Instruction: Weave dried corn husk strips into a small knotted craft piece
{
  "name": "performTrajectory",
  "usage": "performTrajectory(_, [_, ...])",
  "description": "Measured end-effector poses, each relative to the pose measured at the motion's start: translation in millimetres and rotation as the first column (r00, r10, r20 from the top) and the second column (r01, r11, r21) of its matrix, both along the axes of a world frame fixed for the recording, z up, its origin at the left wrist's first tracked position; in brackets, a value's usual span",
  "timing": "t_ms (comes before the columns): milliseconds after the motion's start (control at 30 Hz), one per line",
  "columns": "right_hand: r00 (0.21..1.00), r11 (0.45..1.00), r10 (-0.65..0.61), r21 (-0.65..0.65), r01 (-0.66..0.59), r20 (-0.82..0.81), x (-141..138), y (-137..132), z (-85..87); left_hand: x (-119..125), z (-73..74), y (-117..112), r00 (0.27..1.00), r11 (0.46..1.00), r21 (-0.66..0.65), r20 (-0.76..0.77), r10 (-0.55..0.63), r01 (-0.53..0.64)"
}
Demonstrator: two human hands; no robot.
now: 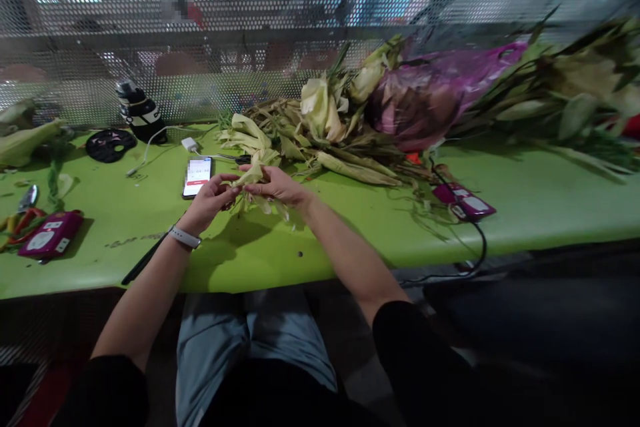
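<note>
Both hands meet over the green table (260,260), fingers closed on a pale corn husk (257,175). My left hand (215,195), with a light band on its wrist, pinches the husk from the left. From the right, my right hand (275,187) grips the same husk, thumb toward the left hand. Thin torn strips hang below the fingers. Just beyond the hands lies a heap of corn husks (357,163), green and dried. A lit phone (197,177) rests beside my left hand.
A black bottle (140,110), a black mask (111,145) and a white cable (147,150) lie at back left. Magenta boxes sit left (51,235) and right (465,201). A purple plastic bag (425,97) leans in the husks before a perforated metal screen (240,7).
</note>
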State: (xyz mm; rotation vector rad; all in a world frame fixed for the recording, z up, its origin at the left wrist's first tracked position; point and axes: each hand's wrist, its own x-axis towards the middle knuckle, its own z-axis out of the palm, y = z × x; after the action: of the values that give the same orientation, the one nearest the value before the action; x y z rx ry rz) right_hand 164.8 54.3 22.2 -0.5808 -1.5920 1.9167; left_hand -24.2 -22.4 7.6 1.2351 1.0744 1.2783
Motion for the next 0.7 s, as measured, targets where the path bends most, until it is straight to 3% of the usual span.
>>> performTrajectory(133, [0.994,0.999,0.03,-0.016,-0.032,-0.109,10.4,3.0,7.6,-1.8,8.6,-4.9,0.998,0.997,-0.058,0.029,-0.057,0.059])
performTrajectory(267, [0.984,0.999,-0.03,-0.037,0.024,-0.178,19.6,11.6,7.3,-10.6,15.9,-8.2,0.989,0.984,-0.094,0.02,-0.15,0.151])
performTrajectory(367, [0.979,0.998,-0.055,-0.008,0.055,-0.194,23.8,18.0,4.3,-15.0,16.9,-7.5,0.968,0.973,-0.082,-0.107,-0.225,0.217])
performTrajectory(467, [0.989,1.0,0.011,0.024,-0.008,-0.147,20.0,17.5,0.6,-11.9,14.3,-6.5,0.931,0.961,-0.051,-0.238,-0.276,0.272])
performTrajectory(533, [0.989,0.997,0.07,0.032,-0.066,-0.129,13.3,13.2,-2.5,-6.9,11.3,-6.6,0.946,0.965,-0.031,-0.195,-0.261,0.26])
performTrajectory(700, [0.989,0.988,0.142,0.064,-0.139,-0.046,0.2,2.5,-8.9,1.7,3.2,-6.0,0.996,0.992,-0.083,0.009,-0.09,0.091])
